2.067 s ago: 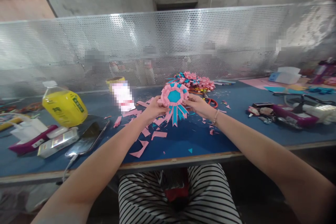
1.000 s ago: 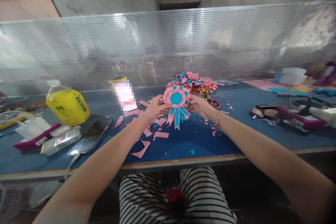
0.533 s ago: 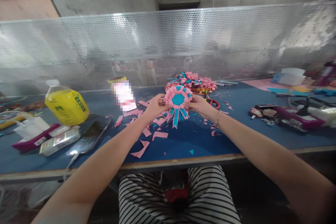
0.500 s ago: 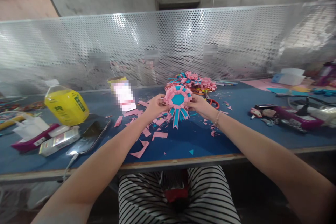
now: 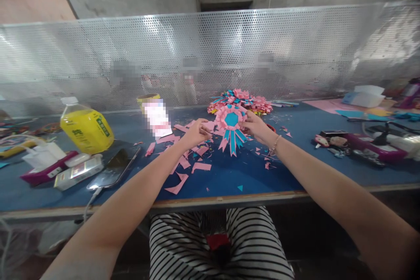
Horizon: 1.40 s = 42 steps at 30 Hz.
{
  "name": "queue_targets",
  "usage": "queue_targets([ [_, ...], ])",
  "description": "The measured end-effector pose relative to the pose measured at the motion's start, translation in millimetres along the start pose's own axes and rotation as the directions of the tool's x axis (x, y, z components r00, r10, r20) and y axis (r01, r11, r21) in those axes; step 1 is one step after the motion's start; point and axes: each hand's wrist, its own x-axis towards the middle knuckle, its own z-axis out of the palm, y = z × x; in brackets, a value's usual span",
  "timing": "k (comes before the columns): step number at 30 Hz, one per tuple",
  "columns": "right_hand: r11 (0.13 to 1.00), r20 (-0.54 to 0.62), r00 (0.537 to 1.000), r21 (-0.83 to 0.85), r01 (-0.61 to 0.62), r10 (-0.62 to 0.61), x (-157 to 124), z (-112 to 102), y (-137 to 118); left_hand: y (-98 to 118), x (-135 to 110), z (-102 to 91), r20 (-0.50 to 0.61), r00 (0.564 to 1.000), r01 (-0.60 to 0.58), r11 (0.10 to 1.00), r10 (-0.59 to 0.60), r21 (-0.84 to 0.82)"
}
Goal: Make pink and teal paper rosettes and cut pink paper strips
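A pink and blue paper rosette [image 5: 232, 119] with ribbon-like tails hangs upright above the table, its blue centre facing me. My right hand [image 5: 255, 126] grips its right edge between thumb and fingers. To the left of the rosette, apart from it, is my left hand [image 5: 197, 133], with loosely bent, parted fingers and nothing visible in them. Behind the rosette lies a heap of pink and blue paper pieces [image 5: 241, 95]. Pink paper scraps [image 5: 201, 166] are scattered on the blue tabletop under my hands.
On the left stand a yellow bottle [image 5: 87, 127], a phone [image 5: 113, 169] on a cable and a purple tissue holder [image 5: 49, 170]. A blurred upright screen or card [image 5: 157, 118] is behind my left hand. Purple item [image 5: 374, 146] and tissue pack [image 5: 363, 96] sit right. A perforated metal divider [image 5: 210, 39] runs behind.
My left hand has let go of the rosette and drawn slightly away from it. The rosette has shifted a little to the right, held by my right hand alone.
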Motion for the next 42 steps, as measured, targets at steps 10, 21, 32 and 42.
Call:
queue_targets([
  [10, 0.966, 0.026, 0.971, 0.099, -0.24, 0.238, 6, -19, -1, -22, 9, -10.1, -0.081, 0.996, -0.014, 0.981, 0.031, 0.194],
  [21, 0.957, 0.371, 0.891, -0.219, -0.189, 0.261, -7, -25, -14, -14, 7, -5.7, -0.076, 0.996, 0.043, 0.992, -0.034, 0.115],
  [32, 0.901, 0.37, 0.845, -0.348, -0.26, 0.386, -4, -55, -30, -6, 2, -2.3, -0.059, 0.998, 0.025, 0.991, -0.018, 0.132],
  [42, 0.994, -0.337, 0.94, 0.104, -0.025, 0.059, 106, -51, -43, 2, -6, -3.2, -0.025, 1.0, -0.004, 0.971, 0.01, 0.24],
])
